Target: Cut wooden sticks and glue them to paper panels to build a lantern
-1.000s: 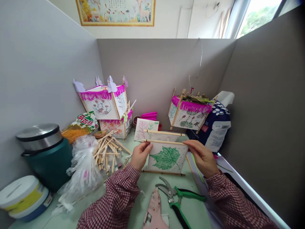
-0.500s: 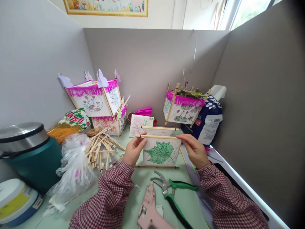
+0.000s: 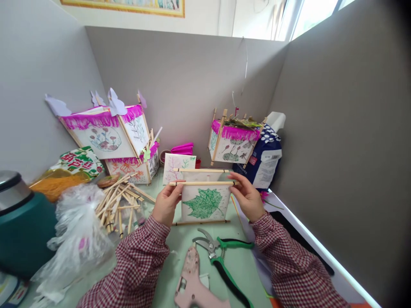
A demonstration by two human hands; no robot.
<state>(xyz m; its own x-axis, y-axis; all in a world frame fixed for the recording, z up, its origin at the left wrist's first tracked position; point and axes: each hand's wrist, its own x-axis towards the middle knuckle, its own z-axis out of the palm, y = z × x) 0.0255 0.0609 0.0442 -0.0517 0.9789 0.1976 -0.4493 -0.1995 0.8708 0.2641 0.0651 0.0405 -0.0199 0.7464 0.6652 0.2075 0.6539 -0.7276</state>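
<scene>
A white paper panel with a green leaf print (image 3: 205,204) stands before me, with a bamboo stick (image 3: 205,184) along its top edge and another along the bottom. My left hand (image 3: 165,204) pinches the left end of the top stick between thumb and fingers. At the stick's right end, my right hand (image 3: 249,201) grips it, the index finger over the top and the thumb in front. Just behind runs a second bamboo stick (image 3: 201,170) on another white panel, mostly hidden. Pink glue gun (image 3: 192,282) and green-handled pruning shears (image 3: 221,256) lie nearer to me.
Loose bamboo sticks (image 3: 120,199) and a crumpled plastic bag (image 3: 78,226) lie left, beside a teal container (image 3: 27,233). Paper lanterns with pink fringe (image 3: 105,137) stand back left; another lantern (image 3: 234,143) hangs back right before a blue bag (image 3: 265,160). Grey partitions (image 3: 180,85) enclose the table.
The view has shifted, so most things appear farther left. My right hand's index finger has moved up over the stick's end. Both hands keep hold of the top stick.
</scene>
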